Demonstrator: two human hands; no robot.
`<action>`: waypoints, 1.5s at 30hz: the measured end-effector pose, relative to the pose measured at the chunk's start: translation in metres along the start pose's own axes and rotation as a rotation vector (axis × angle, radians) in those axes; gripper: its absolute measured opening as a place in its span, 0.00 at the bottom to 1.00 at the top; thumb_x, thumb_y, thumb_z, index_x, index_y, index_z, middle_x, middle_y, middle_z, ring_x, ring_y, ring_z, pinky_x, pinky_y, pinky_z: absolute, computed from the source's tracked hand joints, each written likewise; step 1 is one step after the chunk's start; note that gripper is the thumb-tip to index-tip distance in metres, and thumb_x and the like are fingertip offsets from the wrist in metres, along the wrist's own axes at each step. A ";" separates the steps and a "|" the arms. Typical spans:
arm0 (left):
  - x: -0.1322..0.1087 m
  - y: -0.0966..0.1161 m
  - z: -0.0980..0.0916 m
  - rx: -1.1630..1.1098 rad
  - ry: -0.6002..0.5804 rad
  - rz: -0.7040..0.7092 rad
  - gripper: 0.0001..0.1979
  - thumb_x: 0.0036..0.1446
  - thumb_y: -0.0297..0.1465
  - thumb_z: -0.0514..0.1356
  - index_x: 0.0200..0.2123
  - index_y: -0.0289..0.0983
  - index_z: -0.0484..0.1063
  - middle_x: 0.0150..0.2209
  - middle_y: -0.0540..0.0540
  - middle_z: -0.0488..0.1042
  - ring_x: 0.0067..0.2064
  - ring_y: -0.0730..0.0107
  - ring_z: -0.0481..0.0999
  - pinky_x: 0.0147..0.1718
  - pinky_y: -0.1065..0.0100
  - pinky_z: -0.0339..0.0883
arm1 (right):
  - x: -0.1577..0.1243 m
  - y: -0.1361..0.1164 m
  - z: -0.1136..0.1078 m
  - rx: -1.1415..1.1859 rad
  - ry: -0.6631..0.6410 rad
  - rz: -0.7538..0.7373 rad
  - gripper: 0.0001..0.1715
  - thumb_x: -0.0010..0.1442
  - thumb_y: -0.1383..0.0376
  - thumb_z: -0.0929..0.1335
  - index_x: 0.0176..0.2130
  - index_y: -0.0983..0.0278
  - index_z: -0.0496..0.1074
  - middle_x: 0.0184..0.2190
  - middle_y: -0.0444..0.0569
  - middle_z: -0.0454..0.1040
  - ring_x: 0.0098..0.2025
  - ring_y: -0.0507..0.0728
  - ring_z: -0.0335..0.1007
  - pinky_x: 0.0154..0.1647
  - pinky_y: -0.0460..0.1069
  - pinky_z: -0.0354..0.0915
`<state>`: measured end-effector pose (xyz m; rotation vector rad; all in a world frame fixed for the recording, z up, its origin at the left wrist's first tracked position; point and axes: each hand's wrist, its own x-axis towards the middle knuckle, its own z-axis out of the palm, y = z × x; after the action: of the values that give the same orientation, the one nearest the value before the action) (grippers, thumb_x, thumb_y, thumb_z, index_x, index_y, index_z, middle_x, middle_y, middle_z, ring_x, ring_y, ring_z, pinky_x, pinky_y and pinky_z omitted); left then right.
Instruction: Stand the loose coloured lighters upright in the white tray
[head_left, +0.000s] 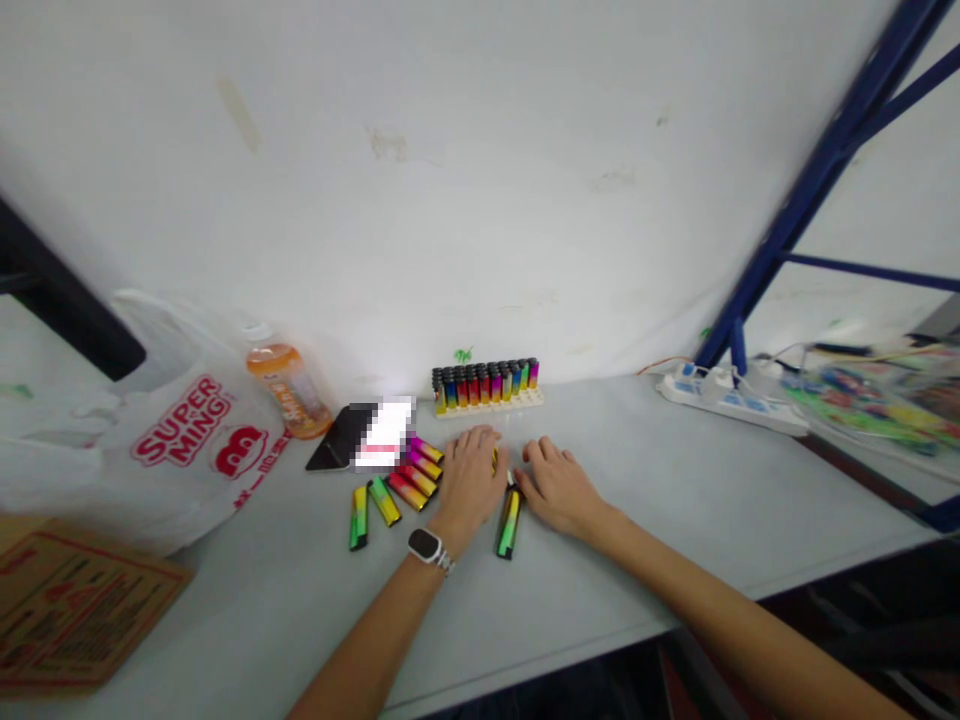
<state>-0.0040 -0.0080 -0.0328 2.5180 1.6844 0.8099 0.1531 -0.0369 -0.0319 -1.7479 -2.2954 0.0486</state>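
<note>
My left hand [471,478], with a watch on its wrist, rests on the white table among several colourful lighters [411,480] lying loose; its fingers curl over a yellow one that barely shows. My right hand [556,485] lies just to the right, fingers bent, its thumb and fingertips at the top of a green-yellow lighter [508,523] that lies between both hands. Behind them a white rack [487,388] holds a row of upright lighters by the wall.
A phone [352,440] lies left of the hands, an orange drink bottle [289,392] and a white plastic bag [172,440] further left, a cardboard box [67,610] at the near left. A power strip [720,395] and blue shelf frame [817,170] stand right.
</note>
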 end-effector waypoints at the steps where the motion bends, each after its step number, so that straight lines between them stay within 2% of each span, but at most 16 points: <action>1: -0.008 0.003 0.001 0.003 -0.018 0.023 0.17 0.67 0.36 0.47 0.52 0.39 0.69 0.57 0.43 0.70 0.59 0.60 0.66 0.57 0.54 0.57 | 0.003 0.000 0.001 -0.016 -0.003 0.016 0.14 0.69 0.59 0.57 0.45 0.64 0.64 0.43 0.54 0.68 0.45 0.60 0.66 0.46 0.53 0.57; 4: -0.028 0.008 0.010 0.038 -0.067 0.052 0.21 0.67 0.38 0.46 0.59 0.38 0.65 0.64 0.42 0.62 0.66 0.58 0.59 0.64 0.49 0.48 | 0.015 0.001 0.005 -0.042 0.007 0.079 0.12 0.68 0.61 0.57 0.44 0.65 0.64 0.43 0.55 0.69 0.44 0.60 0.67 0.44 0.53 0.57; 6: -0.030 0.007 0.015 0.061 -0.073 0.066 0.22 0.66 0.36 0.46 0.60 0.37 0.63 0.66 0.41 0.60 0.67 0.58 0.57 0.65 0.47 0.45 | 0.024 0.003 0.008 -0.050 0.016 0.119 0.13 0.67 0.62 0.57 0.44 0.66 0.66 0.42 0.55 0.70 0.44 0.61 0.68 0.44 0.53 0.57; 12: 0.002 -0.007 0.028 0.046 -0.020 0.092 0.21 0.61 0.33 0.53 0.56 0.38 0.68 0.64 0.37 0.63 0.66 0.49 0.59 0.64 0.42 0.45 | 0.054 0.008 0.014 -0.038 0.035 0.180 0.22 0.68 0.57 0.57 0.39 0.67 0.72 0.41 0.60 0.74 0.45 0.63 0.70 0.46 0.56 0.58; 15: 0.016 -0.012 0.032 0.030 0.007 0.081 0.19 0.61 0.32 0.53 0.55 0.37 0.69 0.62 0.35 0.64 0.64 0.48 0.61 0.63 0.42 0.47 | 0.062 0.012 0.010 0.013 0.037 0.216 0.25 0.68 0.54 0.56 0.37 0.67 0.73 0.39 0.60 0.76 0.44 0.62 0.70 0.46 0.55 0.58; 17: 0.019 -0.013 0.032 0.022 0.028 0.072 0.18 0.63 0.32 0.51 0.54 0.37 0.69 0.62 0.35 0.65 0.64 0.50 0.61 0.62 0.43 0.48 | 0.062 0.016 0.006 0.040 0.001 0.204 0.24 0.66 0.52 0.59 0.36 0.66 0.74 0.39 0.59 0.76 0.43 0.61 0.71 0.46 0.55 0.58; 21: 0.019 -0.016 0.025 -0.005 0.106 0.075 0.17 0.65 0.32 0.48 0.53 0.37 0.68 0.59 0.38 0.68 0.62 0.56 0.63 0.62 0.49 0.51 | 0.057 0.027 -0.001 0.053 -0.082 0.086 0.15 0.58 0.55 0.66 0.32 0.64 0.73 0.36 0.54 0.76 0.40 0.60 0.71 0.41 0.52 0.58; 24: 0.018 -0.018 0.017 -0.055 0.128 0.056 0.15 0.66 0.32 0.48 0.50 0.38 0.70 0.55 0.40 0.70 0.58 0.58 0.67 0.59 0.53 0.56 | 0.056 0.035 -0.004 0.081 -0.108 0.036 0.14 0.60 0.57 0.65 0.29 0.64 0.70 0.32 0.53 0.76 0.35 0.58 0.71 0.36 0.49 0.58; 27: 0.018 -0.021 0.013 -0.133 0.134 0.004 0.13 0.66 0.33 0.48 0.46 0.38 0.70 0.51 0.42 0.72 0.54 0.59 0.69 0.55 0.55 0.60 | 0.062 0.038 -0.003 0.258 -0.046 0.026 0.13 0.64 0.58 0.62 0.32 0.64 0.66 0.28 0.51 0.75 0.30 0.55 0.70 0.31 0.48 0.57; 31: 0.020 -0.023 0.009 -0.223 0.152 -0.057 0.12 0.66 0.32 0.49 0.46 0.38 0.70 0.47 0.42 0.73 0.52 0.60 0.69 0.52 0.57 0.62 | 0.074 0.025 0.002 0.836 0.004 -0.048 0.12 0.66 0.55 0.61 0.38 0.61 0.59 0.22 0.42 0.72 0.23 0.52 0.67 0.25 0.45 0.59; 33: 0.020 -0.024 0.008 -0.258 0.161 -0.070 0.12 0.66 0.31 0.48 0.44 0.38 0.70 0.46 0.42 0.73 0.51 0.60 0.70 0.52 0.57 0.62 | 0.080 0.012 0.006 1.099 0.013 -0.049 0.16 0.63 0.50 0.62 0.39 0.59 0.58 0.19 0.37 0.67 0.18 0.50 0.61 0.19 0.44 0.55; 35: 0.021 -0.025 0.008 -0.295 0.178 -0.081 0.12 0.66 0.31 0.48 0.43 0.38 0.70 0.45 0.43 0.73 0.50 0.61 0.70 0.52 0.58 0.63 | 0.083 0.000 0.012 1.265 0.082 0.001 0.20 0.60 0.46 0.63 0.38 0.59 0.59 0.16 0.34 0.60 0.15 0.48 0.53 0.15 0.43 0.51; 38: 0.022 -0.026 0.009 -0.357 0.225 -0.097 0.11 0.66 0.30 0.48 0.42 0.38 0.69 0.44 0.43 0.73 0.50 0.61 0.70 0.52 0.58 0.63 | 0.082 -0.010 0.022 1.318 0.165 0.031 0.22 0.59 0.45 0.63 0.37 0.61 0.64 0.15 0.34 0.56 0.16 0.47 0.50 0.16 0.42 0.48; 42: 0.023 -0.026 0.010 -0.409 0.292 -0.097 0.08 0.64 0.30 0.50 0.41 0.39 0.68 0.43 0.43 0.73 0.49 0.62 0.71 0.51 0.59 0.64 | 0.071 -0.003 0.030 1.333 0.141 0.054 0.26 0.58 0.46 0.66 0.47 0.60 0.62 0.15 0.32 0.59 0.16 0.48 0.52 0.16 0.42 0.50; 45: 0.023 -0.026 0.010 -0.416 0.289 -0.093 0.06 0.63 0.30 0.52 0.40 0.39 0.68 0.41 0.44 0.73 0.48 0.62 0.71 0.50 0.60 0.65 | 0.066 0.007 0.029 1.267 0.231 0.095 0.22 0.56 0.49 0.69 0.42 0.60 0.64 0.16 0.34 0.63 0.17 0.48 0.55 0.18 0.42 0.52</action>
<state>-0.0155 0.0260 -0.0395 2.1070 1.4860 1.4017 0.1370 0.0315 -0.0492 -1.0483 -1.3779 0.9984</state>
